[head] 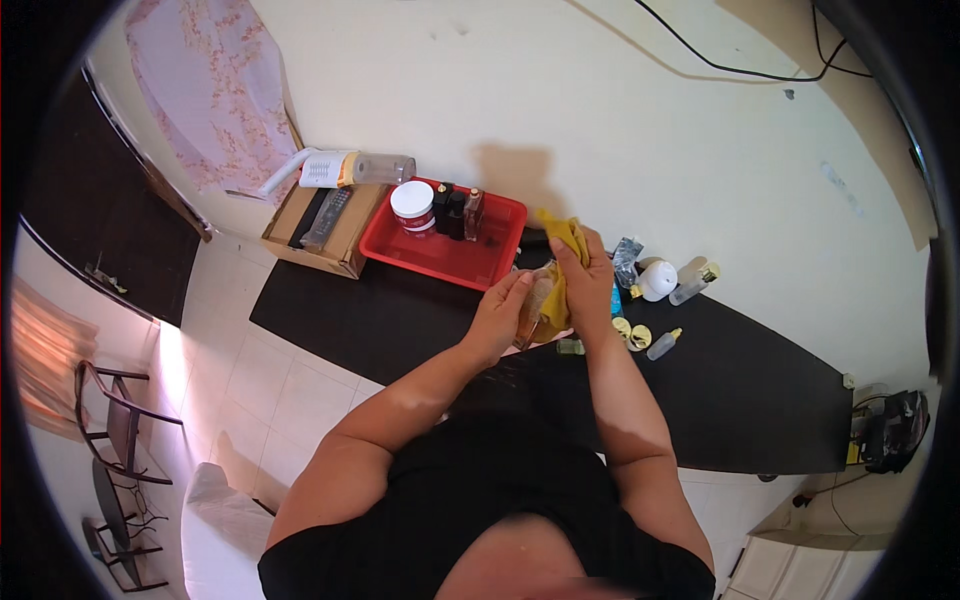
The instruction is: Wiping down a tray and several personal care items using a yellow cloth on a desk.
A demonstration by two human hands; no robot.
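Note:
My left hand (496, 313) grips a clear glass bottle (534, 304), probably a perfume bottle, tilted above the dark table (420, 322). A mustard-yellow cloth (556, 300) is pressed to the bottle's right side by my right hand (589, 274), whose fingers are closed on it. Just beyond my left hand stands a red plastic tray (450, 266). It holds a white-lidded jar (413, 208), two dark bottles (455, 215) and a clear perfume bottle (473, 215). Part of the bottle in my hands is hidden by fingers and cloth.
Right of my hands are a white rounded container (658, 281), a frosted gold-capped bottle (691, 285), a smaller bottle (663, 345) and gold-coloured round items (639, 337). A cardboard box (352, 259) carries a wrapped remote control (328, 217). A white appliance with a clear cylinder (382, 169) lies behind.

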